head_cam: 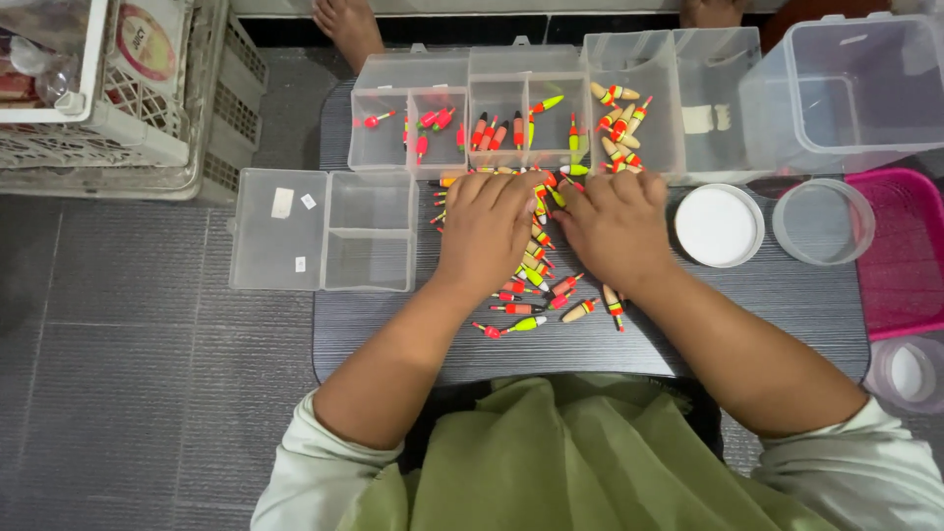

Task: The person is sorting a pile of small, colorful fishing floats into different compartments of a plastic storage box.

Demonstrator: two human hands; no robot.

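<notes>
A heap of small fishing floats (539,285), painted red, orange, yellow-green and tan, lies on a low dark table (747,315). My left hand (484,228) rests palm down on the left of the heap, fingers spread over the floats. Just to its right, my right hand (618,224) lies flat on the floats too. Beyond my fingertips stands a clear compartment box (393,147) with sorted floats in several cells. I cannot see whether either hand pinches a float.
An open clear divided box (324,231) sits at the table's left. Clear tubs (846,93) stand at the back right, with a white lid (719,225), a round clear container (822,221) and a pink basket (905,251). White crates (118,98) stand far left. Another person's foot (349,25) shows at the top.
</notes>
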